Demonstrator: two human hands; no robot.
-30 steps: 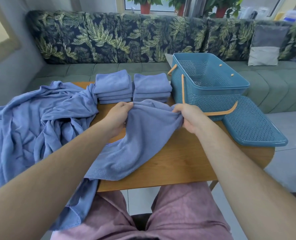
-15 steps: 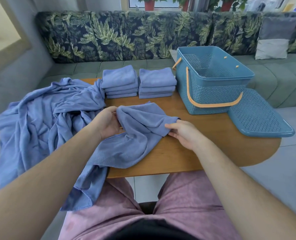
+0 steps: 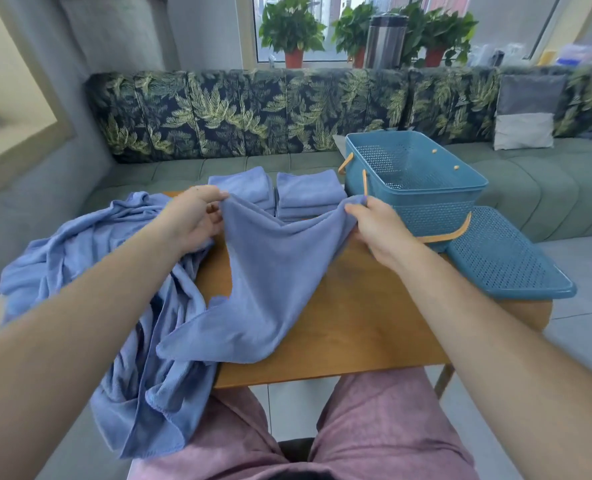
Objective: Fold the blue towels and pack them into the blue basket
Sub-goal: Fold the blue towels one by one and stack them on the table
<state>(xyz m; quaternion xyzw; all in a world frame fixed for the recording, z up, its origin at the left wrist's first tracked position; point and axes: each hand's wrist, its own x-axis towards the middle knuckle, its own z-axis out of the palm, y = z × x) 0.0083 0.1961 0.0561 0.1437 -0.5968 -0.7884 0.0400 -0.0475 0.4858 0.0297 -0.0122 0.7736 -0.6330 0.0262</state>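
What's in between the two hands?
A blue cloth towel, stretched from the left hand to the right hand and draping onto the brown wooden table, in the head view.

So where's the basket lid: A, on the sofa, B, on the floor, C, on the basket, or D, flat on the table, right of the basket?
D: the lid lies flat on the table, just right of the open basket.
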